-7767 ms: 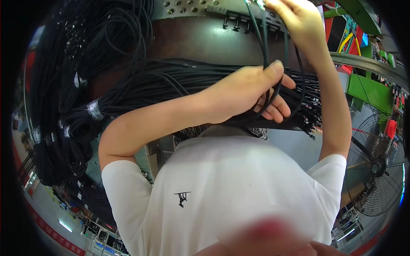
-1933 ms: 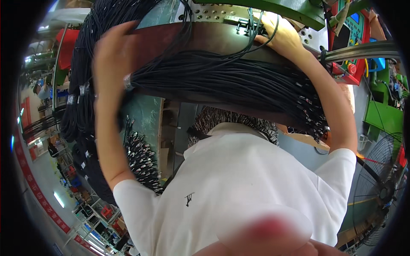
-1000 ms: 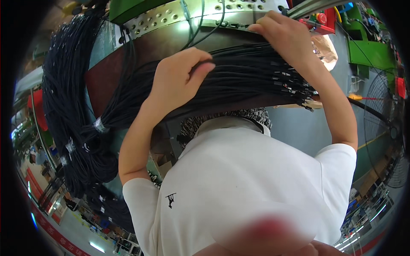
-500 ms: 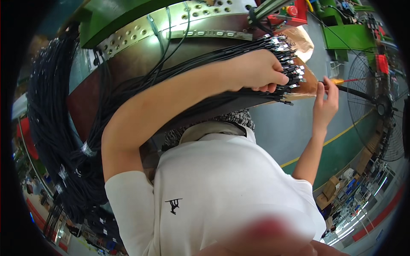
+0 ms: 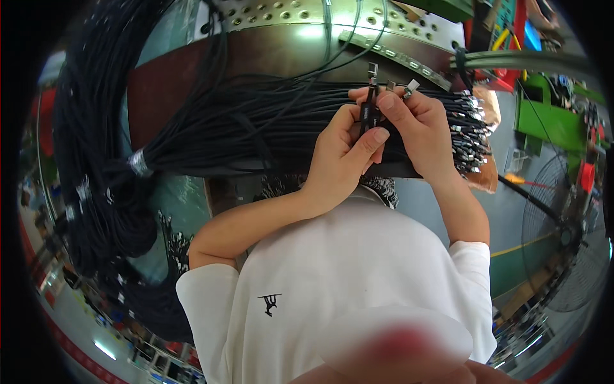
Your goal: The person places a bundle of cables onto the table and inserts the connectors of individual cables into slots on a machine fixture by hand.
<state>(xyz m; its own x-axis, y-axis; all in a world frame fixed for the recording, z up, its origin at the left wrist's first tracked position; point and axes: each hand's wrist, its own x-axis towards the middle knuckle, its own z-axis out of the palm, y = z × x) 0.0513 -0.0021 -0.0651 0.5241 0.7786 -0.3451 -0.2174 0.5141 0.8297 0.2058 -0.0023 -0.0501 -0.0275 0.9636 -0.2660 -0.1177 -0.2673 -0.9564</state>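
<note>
My left hand (image 5: 342,150) is closed on black cable ends (image 5: 366,115), holding them upright with a silver metal connector tip (image 5: 373,69) sticking up above the fingers. Close beside it, my right hand (image 5: 422,131) pinches at the same cluster; another silver connector (image 5: 411,88) pokes out by its fingers. How many cables each hand grips is partly hidden. Behind and below both hands lies a thick bundle of black cables (image 5: 256,128), whose row of silver-tipped ends (image 5: 469,131) fans out to the right of my right hand.
A silver tie (image 5: 139,163) binds the bundle at left, beside a large hanging mass of black cables (image 5: 96,128). A perforated metal strip (image 5: 396,57) lies on the dark tabletop (image 5: 173,83). Brown paper (image 5: 483,176) sits under the cable ends, and a fan (image 5: 566,237) stands at right.
Both hands have come from the cable ends at the right to meet over the bundle, with cable ends now held up between them. The view has shifted too.
</note>
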